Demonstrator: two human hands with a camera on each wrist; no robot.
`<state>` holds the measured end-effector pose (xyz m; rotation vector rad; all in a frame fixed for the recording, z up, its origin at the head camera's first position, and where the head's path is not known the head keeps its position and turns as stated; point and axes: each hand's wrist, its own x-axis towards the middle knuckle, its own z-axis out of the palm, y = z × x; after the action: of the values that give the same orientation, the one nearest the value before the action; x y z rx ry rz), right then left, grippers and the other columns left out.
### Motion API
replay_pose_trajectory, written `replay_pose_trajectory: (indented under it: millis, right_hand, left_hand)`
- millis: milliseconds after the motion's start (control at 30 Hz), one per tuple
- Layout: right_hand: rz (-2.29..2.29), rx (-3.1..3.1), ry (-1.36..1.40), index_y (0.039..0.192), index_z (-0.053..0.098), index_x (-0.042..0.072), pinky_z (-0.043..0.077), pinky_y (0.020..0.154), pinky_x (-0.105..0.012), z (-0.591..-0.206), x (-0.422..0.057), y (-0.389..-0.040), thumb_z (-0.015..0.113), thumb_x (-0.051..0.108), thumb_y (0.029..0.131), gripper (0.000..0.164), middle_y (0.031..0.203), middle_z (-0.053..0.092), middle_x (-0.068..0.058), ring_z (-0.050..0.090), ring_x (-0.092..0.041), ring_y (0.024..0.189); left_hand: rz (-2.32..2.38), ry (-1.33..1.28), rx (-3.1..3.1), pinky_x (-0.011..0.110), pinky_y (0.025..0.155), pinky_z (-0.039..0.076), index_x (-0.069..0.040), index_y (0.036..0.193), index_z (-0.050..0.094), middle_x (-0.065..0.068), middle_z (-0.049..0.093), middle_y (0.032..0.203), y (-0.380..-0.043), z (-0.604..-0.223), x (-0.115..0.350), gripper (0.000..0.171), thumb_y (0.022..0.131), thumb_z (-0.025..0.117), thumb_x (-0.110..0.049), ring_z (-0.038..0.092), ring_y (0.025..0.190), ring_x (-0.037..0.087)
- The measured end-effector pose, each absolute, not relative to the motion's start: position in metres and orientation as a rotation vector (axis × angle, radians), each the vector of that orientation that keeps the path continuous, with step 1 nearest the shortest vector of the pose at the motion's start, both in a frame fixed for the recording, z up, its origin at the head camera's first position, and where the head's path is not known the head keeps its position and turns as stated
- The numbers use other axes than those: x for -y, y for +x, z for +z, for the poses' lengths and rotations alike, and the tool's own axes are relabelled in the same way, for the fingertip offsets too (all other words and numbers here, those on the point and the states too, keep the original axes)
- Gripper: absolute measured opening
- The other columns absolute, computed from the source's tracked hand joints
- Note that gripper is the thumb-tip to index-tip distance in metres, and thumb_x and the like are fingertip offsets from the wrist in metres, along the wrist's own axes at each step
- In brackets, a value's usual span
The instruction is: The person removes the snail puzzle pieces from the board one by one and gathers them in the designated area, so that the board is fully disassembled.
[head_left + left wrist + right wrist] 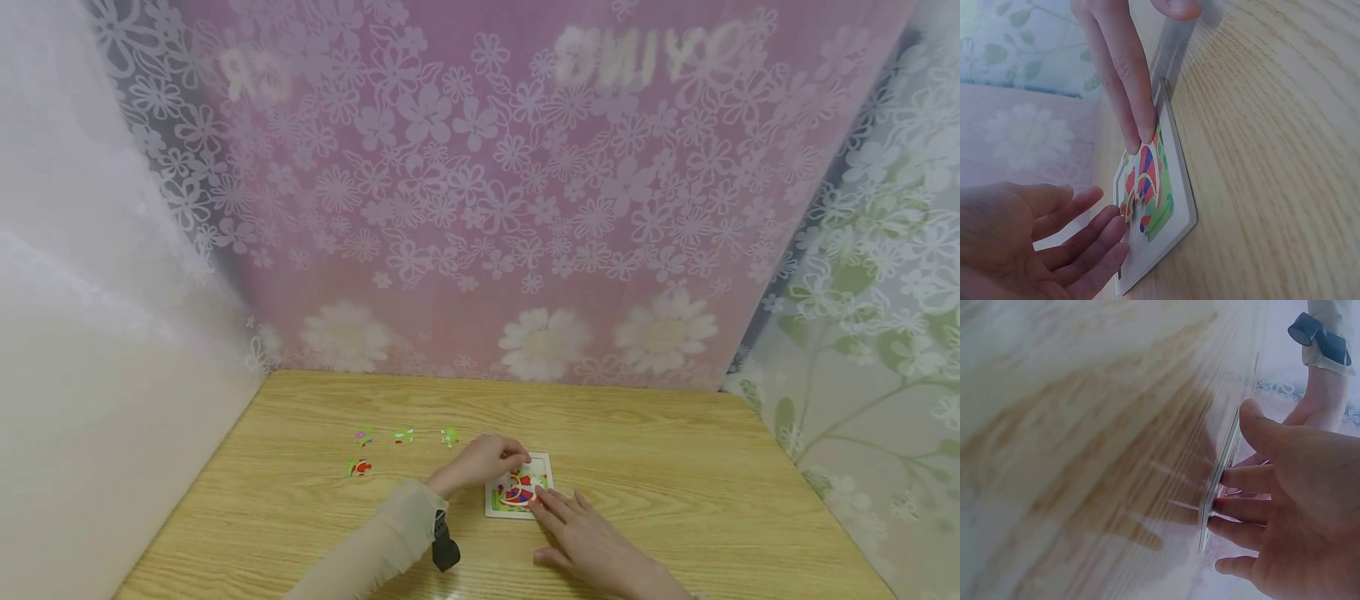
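Note:
A small picture puzzle in a white frame tray point(551, 477) lies on the table, its picture red, purple and green. My left hand point(483, 460) reaches over the tray's upper left part. In the left wrist view, the fingertips of my left hand point(1079, 240) are at a raised puzzle piece point(1126, 208) on the near side of the picture; no clear pinch shows. My right hand point(588, 533) lies at the tray's right side, with straight fingertips pressing on the picture. Seen from the right wrist, my right hand point(1297, 506) has its fingers spread along the tray's edge.
Left of the tray, several loose puzzle pieces lie on the wooden table point(675, 450): a green one point(450, 436), a green and white one point(404, 436), one with a purple spot point(363, 436) and a red one point(360, 468). A flowered pink backdrop point(480, 208) stands behind.

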<state>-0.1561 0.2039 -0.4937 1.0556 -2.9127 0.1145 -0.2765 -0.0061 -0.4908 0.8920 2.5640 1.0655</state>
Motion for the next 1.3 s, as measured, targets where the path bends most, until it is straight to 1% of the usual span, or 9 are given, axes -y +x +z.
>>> replay_pose_trajectory:
  millis: [233,400,633,800,867,933,1100,1200,1300]
  right_hand:
    - [0.121,2.913,1.066,0.146,0.053,0.0,0.041,0.108,-0.061,-0.4944,-0.2047,-0.158,0.05,0.053,0.102,0.068,0.152,0.048,-0.02,0.052,-0.038,0.135]
    - [0.114,2.909,1.065,0.145,0.053,0.0,0.041,0.107,-0.061,-0.4953,-0.2046,-0.1583,0.05,0.053,0.102,0.069,0.151,0.048,-0.02,0.053,-0.038,0.134]
    - [0.102,2.894,1.057,0.146,0.053,0.0,0.041,0.108,-0.06,-0.4981,-0.2045,-0.1585,0.05,0.054,0.102,0.069,0.151,0.049,-0.02,0.053,-0.037,0.133]
    - [0.101,2.884,1.06,0.145,0.053,0.0,0.041,0.108,-0.06,-0.4981,-0.2044,-0.1585,0.05,0.053,0.102,0.068,0.151,0.049,-0.02,0.053,-0.037,0.133]
    - [0.101,2.884,1.061,0.145,0.053,0.0,0.041,0.108,-0.06,-0.4977,-0.2045,-0.1583,0.05,0.053,0.102,0.068,0.151,0.049,-0.02,0.053,-0.037,0.133]
    - [0.102,2.885,1.061,0.145,0.053,0.0,0.041,0.108,-0.06,-0.4974,-0.2046,-0.1581,0.05,0.053,0.102,0.068,0.151,0.048,-0.019,0.053,-0.037,0.134]
    - [0.1,2.867,1.06,0.145,0.054,0.0,0.041,0.107,-0.06,-0.4972,-0.2046,-0.1574,0.052,0.052,0.102,0.067,0.151,0.049,-0.019,0.053,-0.037,0.133]
    - [0.089,2.854,1.058,0.145,0.054,0.0,0.042,0.107,-0.06,-0.4974,-0.2045,-0.157,0.053,0.052,0.101,0.067,0.15,0.05,-0.019,0.054,-0.037,0.132]
    - [0.083,2.852,1.06,0.145,0.053,0.001,0.042,0.107,-0.06,-0.4977,-0.2042,-0.1574,0.053,0.052,0.101,0.067,0.15,0.05,-0.019,0.054,-0.037,0.132]
  left_hand:
    - [1.102,0.853,-2.556,0.025,0.074,0.051,-0.014,0.113,0.075,-0.002,0.074,0.105,-0.2759,-0.4899,0.0048,0.021,0.104,0.06,-0.025,0.063,0.084,0.003]
    - [1.139,0.84,-2.557,0.025,0.077,0.053,-0.014,0.111,0.075,-0.003,0.073,0.102,-0.2774,-0.4916,0.0035,0.017,0.102,0.064,-0.022,0.065,0.086,0.004]
    - [1.241,0.789,-2.491,0.021,0.069,0.053,-0.006,0.105,0.077,-0.001,0.074,0.092,-0.2793,-0.4939,0.0031,0.012,0.098,0.069,-0.011,0.067,0.08,0.008]
    - [1.274,0.752,-2.47,0.02,0.064,0.052,-0.004,0.1,0.078,0.0,0.075,0.087,-0.2778,-0.4929,0.0042,0.01,0.094,0.073,-0.01,0.067,0.073,0.009]
    - [1.299,0.719,-2.454,0.022,0.063,0.054,-0.004,0.098,0.078,0.001,0.075,0.085,-0.277,-0.4924,0.0045,0.009,0.093,0.074,-0.01,0.069,0.072,0.013]
    - [1.337,0.687,-2.436,0.028,0.065,0.058,-0.003,0.097,0.078,0.002,0.074,0.083,-0.2762,-0.4916,0.005,0.008,0.093,0.075,-0.009,0.072,0.073,0.018]
    - [1.409,0.669,-2.411,0.04,0.071,0.06,-0.008,0.096,0.078,-0.001,0.074,0.083,-0.278,-0.4888,0.0082,0.006,0.093,0.075,-0.013,0.073,0.08,0.025]
    - [1.418,0.683,-2.41,0.04,0.073,0.061,-0.012,0.095,0.079,-0.003,0.074,0.084,-0.2803,-0.4866,0.0103,0.006,0.092,0.076,-0.016,0.073,0.081,0.026]
    - [1.437,0.692,-2.403,0.039,0.073,0.061,-0.011,0.096,0.079,-0.002,0.074,0.084,-0.2822,-0.4856,0.0124,0.006,0.092,0.077,-0.015,0.073,0.08,0.025]
